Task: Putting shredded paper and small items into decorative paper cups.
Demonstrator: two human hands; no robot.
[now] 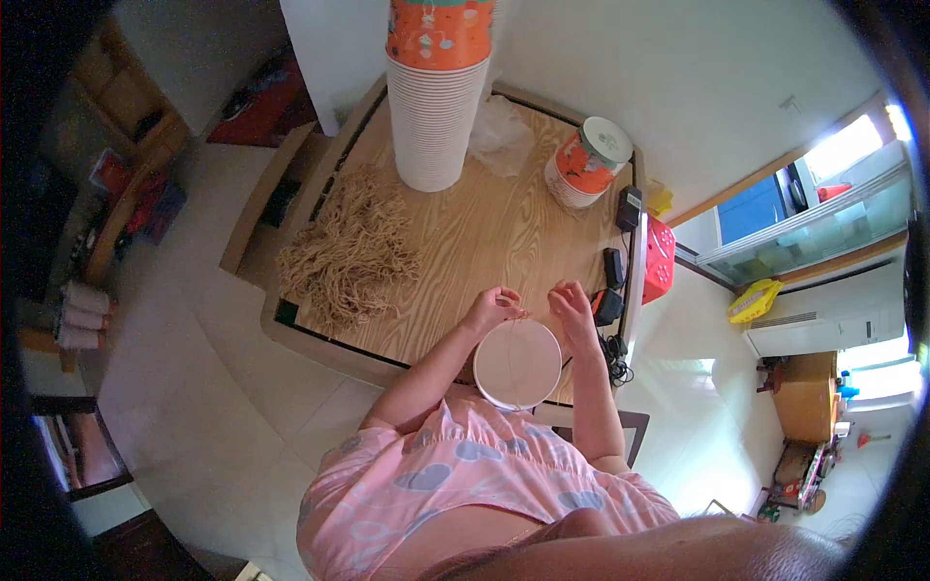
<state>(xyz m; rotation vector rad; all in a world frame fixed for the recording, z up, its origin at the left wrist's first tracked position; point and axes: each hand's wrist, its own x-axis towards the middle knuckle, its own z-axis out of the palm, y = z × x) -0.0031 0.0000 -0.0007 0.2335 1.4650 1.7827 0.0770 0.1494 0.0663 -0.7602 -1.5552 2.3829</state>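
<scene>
In a pale-walled room with a light tiled floor [223, 290], a person in a pink, grey-patterned top [465, 445] works at a wood-grain table [475, 247] with a dark-trimmed edge. The left hand [496, 309] curls at the far rim of a white, round, open-mouthed tub [518, 365], thumb and forefinger drawn close; the right hand [570, 302] is raised just beside that rim, its fingertips bunched together. Whether either set of fingers pinches a strand is too small to tell. The tub sits between the forearms at the table's near edge, mouth turned up toward the wearer, a thin tan string [511, 358] running across it. To the left spreads a tangled heap of tan, cord-like yarn [354, 252]. Behind it rises a tall stack of nested white tubs [436, 121], topped with orange print, near a crumpled translucent plastic bag [504, 136]. At the far right corner stands an orange-and-white patterned container [584, 165] with a pale green top; black power adapters [629, 209] and a coiled black cable [616, 360] line the right edge, beside a red plastic basket [659, 257].
</scene>
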